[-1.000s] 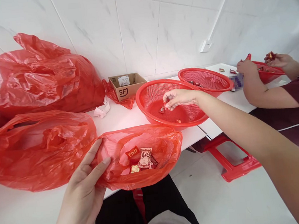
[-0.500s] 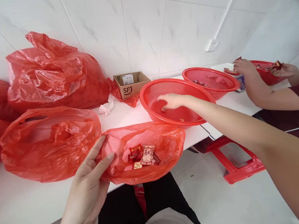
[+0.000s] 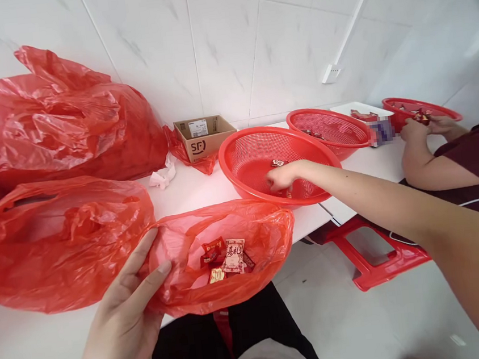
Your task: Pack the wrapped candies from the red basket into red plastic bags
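Holding the near-left edge of an open red plastic bag (image 3: pixel 265 222), the left hand (image 3: pixel 126 305) grips the film btwn thumb & fingers; in the bag, a cream-&-red packet (image 3: pixel 234 255) reads 喜礼 in big dark characters, smaller print illegible; touching it, a red packet (image 3: pixel 213 251) w/ lettering too blurred to read, plus a gold-toned packet (image 3: pixel 217 275), chars unclear.

Right hand (image 3: pixel 284 176) is down inside the nearest red plastic basket (image 3: pixel 240 151), fingers curled; can't tell if it grips anything; a wrapped piece (image 3: pixel 278 163) w/ unreadable markings lies just beside it.

Behind, on the white surface (image 3: pixel 189 193), an open cardboard box (image 3: pixel 218 141) bears a bold "SF" logo; its white label (image 3: pixel 198 128) has print too small to read; to the right, pixelation hides any text on a purple-&-white item (image 3: pixel 382 132), near a co-worker's hands (image 3: pixel 414 129).
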The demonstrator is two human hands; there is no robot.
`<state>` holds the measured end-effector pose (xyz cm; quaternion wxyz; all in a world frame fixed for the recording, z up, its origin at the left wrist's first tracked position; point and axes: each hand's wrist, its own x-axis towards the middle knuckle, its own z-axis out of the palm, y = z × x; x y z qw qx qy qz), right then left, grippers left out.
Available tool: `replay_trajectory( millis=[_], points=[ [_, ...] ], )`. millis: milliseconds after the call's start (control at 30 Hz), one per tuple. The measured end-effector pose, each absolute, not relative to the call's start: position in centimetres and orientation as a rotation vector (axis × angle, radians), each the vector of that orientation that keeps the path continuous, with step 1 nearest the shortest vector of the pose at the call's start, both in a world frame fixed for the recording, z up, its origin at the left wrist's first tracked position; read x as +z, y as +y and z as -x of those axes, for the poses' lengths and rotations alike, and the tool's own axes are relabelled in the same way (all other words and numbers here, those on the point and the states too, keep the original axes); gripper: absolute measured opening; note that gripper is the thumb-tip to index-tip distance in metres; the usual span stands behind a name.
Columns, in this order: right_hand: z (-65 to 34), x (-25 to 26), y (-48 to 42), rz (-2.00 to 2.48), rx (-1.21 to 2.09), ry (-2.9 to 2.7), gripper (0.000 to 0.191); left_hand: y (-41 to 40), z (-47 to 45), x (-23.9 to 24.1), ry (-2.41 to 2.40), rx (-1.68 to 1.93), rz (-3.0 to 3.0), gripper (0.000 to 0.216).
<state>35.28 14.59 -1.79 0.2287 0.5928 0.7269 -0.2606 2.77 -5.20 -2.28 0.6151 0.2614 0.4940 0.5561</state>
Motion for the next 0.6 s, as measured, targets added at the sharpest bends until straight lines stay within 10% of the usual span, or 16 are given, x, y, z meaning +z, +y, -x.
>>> replay_trajectory(
  millis=[600],
  points=[
    [-34.1, 2.2, 11.6, -1.532, -1.616, 2.428, 0.018, -5.2, -3.9, -1.5, 1.127, 1.255, -0.606, 0.073]
  ],
)
